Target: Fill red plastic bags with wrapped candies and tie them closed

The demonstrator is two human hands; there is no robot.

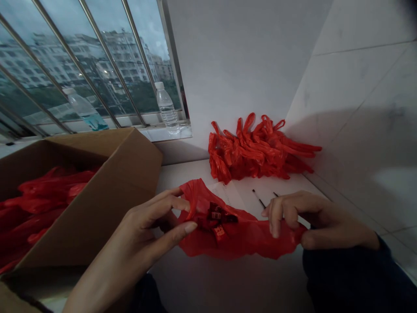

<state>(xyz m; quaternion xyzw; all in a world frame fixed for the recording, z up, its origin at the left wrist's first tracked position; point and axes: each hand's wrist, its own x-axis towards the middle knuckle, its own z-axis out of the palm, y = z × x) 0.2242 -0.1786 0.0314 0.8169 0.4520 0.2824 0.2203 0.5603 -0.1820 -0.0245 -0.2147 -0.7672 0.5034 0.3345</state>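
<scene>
A thin red plastic bag (234, 241) is stretched between my hands above the white table. My left hand (156, 228) pinches its left edge between thumb and fingers. At the other end, my right hand (302, 215) has its fingers curled onto the bag's right side. Several small dark packets, one with an orange-red label (219, 231), show in the bag; their exact kind is not clear. Behind the bag, a printed sheet of paper (233, 195) lies on the table, with a dark pen (259, 198) close to my right fingers.
On the left stands an open cardboard box (130, 174) holding several filled red bags (55, 187). A pile of red plastic bags (254, 150) lies against the back wall. Two plastic bottles, one clear (167, 108) and one with a blue label (86, 111), stand by the barred window.
</scene>
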